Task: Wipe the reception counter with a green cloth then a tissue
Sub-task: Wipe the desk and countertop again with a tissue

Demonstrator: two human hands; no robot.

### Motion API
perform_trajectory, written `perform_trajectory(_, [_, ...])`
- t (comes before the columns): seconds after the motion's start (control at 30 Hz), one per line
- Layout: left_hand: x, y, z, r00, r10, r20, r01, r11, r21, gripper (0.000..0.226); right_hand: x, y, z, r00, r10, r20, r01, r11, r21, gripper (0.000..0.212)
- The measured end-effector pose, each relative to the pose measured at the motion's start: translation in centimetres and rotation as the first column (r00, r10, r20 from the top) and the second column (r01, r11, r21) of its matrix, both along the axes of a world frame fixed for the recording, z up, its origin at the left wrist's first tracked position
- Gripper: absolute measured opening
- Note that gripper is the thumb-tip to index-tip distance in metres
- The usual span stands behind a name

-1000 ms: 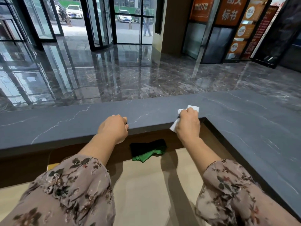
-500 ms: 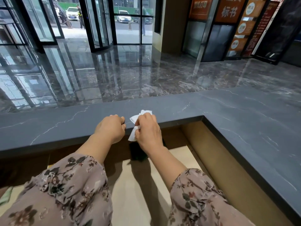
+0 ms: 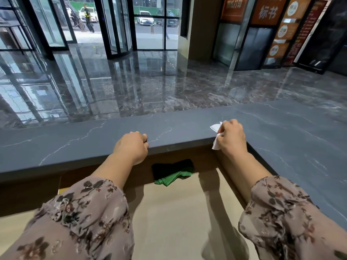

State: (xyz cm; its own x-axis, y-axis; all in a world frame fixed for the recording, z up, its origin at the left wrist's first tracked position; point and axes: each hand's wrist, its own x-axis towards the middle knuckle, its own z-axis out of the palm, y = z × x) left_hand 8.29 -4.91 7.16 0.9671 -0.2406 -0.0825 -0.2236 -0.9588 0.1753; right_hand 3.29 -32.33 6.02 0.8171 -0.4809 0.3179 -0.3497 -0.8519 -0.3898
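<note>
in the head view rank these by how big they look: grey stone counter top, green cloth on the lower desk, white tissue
1. Grey stone counter top, by far the largest.
2. Green cloth, part of it in shadow.
3. White tissue, mostly hidden in the right hand, so its full size is unsure.

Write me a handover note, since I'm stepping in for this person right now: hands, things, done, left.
Right hand: closed on the white tissue, at the inner corner of the grey counter.
Left hand: curled over the counter's near edge, holding nothing.
Green cloth: put down on the lower desk under the counter's overhang, crumpled.
Done, by the look of it: the cloth pass.
Left: finish the tissue pass.
</note>
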Motion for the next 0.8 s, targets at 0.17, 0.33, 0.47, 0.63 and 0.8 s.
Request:
perform_trajectory(0.17, [-0.1, 0.0, -0.1, 1.0, -0.013, 0.011, 0.013, 1.0, -0.005, 0.039, -0.7, 1.1, -1.4, 0.992, -0.108, 0.059, 0.101, 0.99, 0.098, 0.032])
perform_trajectory(0.33, [-0.1, -0.2, 0.0, 1.0, -0.008, 0.017, 0.009, 1.0, -0.005, 0.039, -0.5, 7.5, -2.4, 0.995, -0.016, 0.097, 0.004, 0.993, 0.119, 0.026])
perform_trajectory(0.47, [-0.2, -0.1, 0.0, 1.0, -0.018, 0.02, 0.017, 1.0, 0.012, 0.036, -0.7, 14.6, -3.1, 0.945, 0.283, 0.164, -0.276, 0.959, -0.065, 0.021])
perform_trajectory(0.63, [-0.6, -0.3, 0.3, 0.999, -0.014, 0.036, 0.013, 1.0, 0.02, 0.04, -0.6, 15.6, -2.2, 0.853, 0.521, 0.007, -0.51, 0.838, -0.194, 0.036])
perform_trajectory(0.8, [-0.9, -0.2, 0.6, 1.0, -0.025, 0.014, 0.025, 1.0, 0.004, 0.041, -0.9, 8.9, -1.7, 0.822, 0.567, -0.052, -0.569, 0.815, -0.109, 0.054])
